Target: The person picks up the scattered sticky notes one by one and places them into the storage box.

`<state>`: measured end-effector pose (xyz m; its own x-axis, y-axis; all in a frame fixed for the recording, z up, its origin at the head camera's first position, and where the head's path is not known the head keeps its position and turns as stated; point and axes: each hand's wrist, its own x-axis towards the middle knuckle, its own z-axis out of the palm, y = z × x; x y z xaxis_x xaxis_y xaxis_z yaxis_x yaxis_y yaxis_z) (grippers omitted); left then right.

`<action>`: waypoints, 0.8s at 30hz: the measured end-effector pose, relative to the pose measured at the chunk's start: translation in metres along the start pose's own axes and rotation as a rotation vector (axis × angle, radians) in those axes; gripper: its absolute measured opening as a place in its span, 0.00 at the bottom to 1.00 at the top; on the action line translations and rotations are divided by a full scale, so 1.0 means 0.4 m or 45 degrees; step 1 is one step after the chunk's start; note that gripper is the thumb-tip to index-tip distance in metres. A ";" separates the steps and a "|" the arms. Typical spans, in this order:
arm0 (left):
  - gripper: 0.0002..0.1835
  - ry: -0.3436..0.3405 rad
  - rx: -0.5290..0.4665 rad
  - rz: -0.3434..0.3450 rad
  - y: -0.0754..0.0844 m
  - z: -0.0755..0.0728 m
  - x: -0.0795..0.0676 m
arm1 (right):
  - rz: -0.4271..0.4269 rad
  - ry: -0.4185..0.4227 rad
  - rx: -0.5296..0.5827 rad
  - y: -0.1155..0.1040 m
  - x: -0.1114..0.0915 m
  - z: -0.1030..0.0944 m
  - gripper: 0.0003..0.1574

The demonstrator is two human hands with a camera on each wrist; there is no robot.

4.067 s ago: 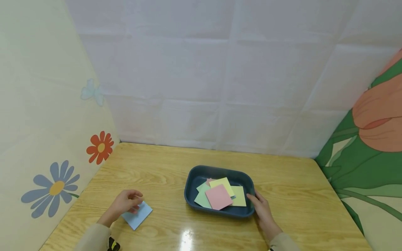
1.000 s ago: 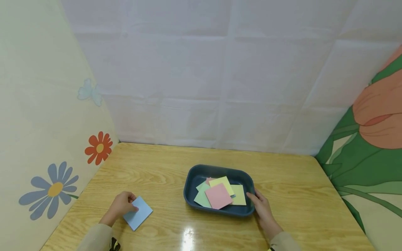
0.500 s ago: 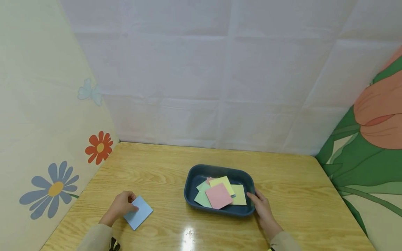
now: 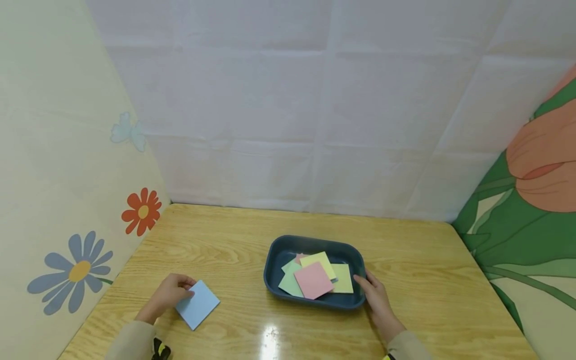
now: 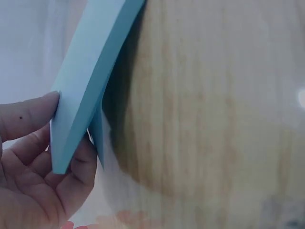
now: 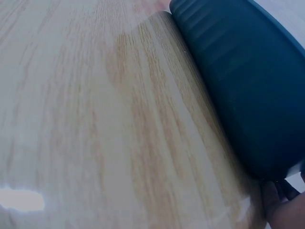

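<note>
In the head view my left hand (image 4: 168,295) pinches the left edge of a pale blue sticky note pad (image 4: 198,306). The left wrist view shows the thumb on top of the pad (image 5: 88,71) and curled fingers below; a blue flap (image 5: 96,136) hangs apart from its underside. My right hand (image 4: 380,305) grips the right end of a dark blue tray (image 4: 348,303), thumb over the rim. Only part of that hand (image 6: 286,210) shows in the right wrist view, beside the tray's outer wall (image 6: 243,71).
Inside the tray lie loose pink (image 4: 313,281), yellow (image 4: 342,279) and green (image 4: 290,284) sticky notes, overlapping. The wood-grain table (image 4: 238,260) meets a white cloth backdrop (image 4: 252,175) behind, with flower-patterned sheets at both sides.
My left hand, over the blue pad four seconds ago, came to pinch its left edge. In the last half second it has shifted slightly. The right hand and tray stay put.
</note>
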<state>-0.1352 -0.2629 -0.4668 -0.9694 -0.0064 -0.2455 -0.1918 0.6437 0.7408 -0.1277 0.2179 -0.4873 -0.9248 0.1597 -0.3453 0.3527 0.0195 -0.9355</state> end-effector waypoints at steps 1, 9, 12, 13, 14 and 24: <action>0.09 -0.009 -0.014 -0.004 0.001 -0.002 0.000 | -0.002 -0.002 0.003 -0.001 0.000 0.000 0.44; 0.11 -0.066 -0.112 0.001 0.012 -0.006 0.005 | -0.001 0.002 0.011 -0.002 -0.001 0.000 0.43; 0.11 -0.083 -0.132 -0.001 0.014 -0.005 0.005 | -0.001 -0.001 0.010 -0.003 -0.002 0.001 0.43; 0.11 -0.087 -0.139 -0.003 0.015 -0.005 0.005 | -0.001 -0.002 0.011 -0.003 -0.002 0.001 0.44; 0.12 -0.091 -0.149 -0.008 0.016 -0.004 0.004 | 0.001 -0.003 0.011 -0.003 -0.003 0.001 0.44; 0.13 -0.112 -0.273 -0.085 0.026 0.002 0.004 | 0.007 0.004 0.017 -0.002 -0.003 0.000 0.43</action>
<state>-0.1384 -0.2555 -0.4601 -0.9381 0.0292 -0.3450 -0.2924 0.4671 0.8345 -0.1269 0.2177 -0.4860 -0.9225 0.1629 -0.3499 0.3554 0.0052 -0.9347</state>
